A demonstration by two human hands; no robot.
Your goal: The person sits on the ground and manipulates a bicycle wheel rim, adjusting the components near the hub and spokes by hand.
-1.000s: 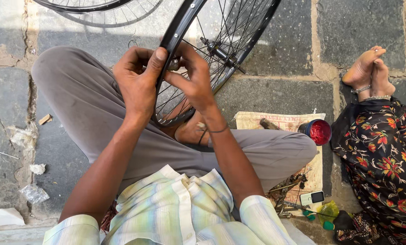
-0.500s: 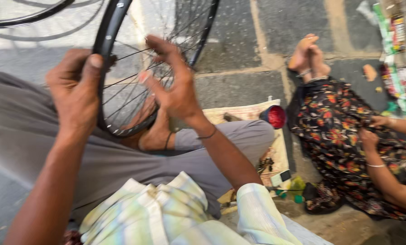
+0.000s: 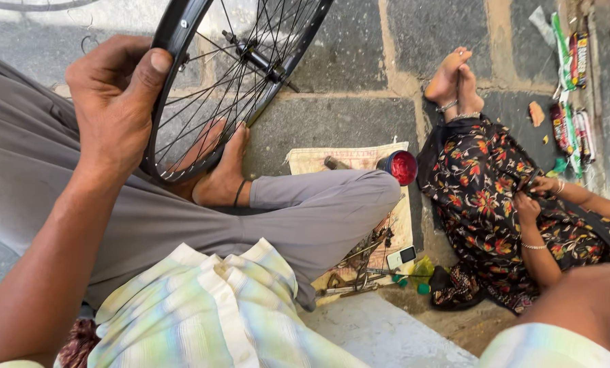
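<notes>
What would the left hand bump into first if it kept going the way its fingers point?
The left hand already grips the black bicycle wheel rim, fingers pointing up and right. Going on, they would probably meet the thin spokes first, though depth is hard to judge.

The left hand grips the black rim of a bicycle wheel, thumb on top. Below the hand, a bare foot sits behind the spokes. Far right, a red round can lies on cloth.
</notes>
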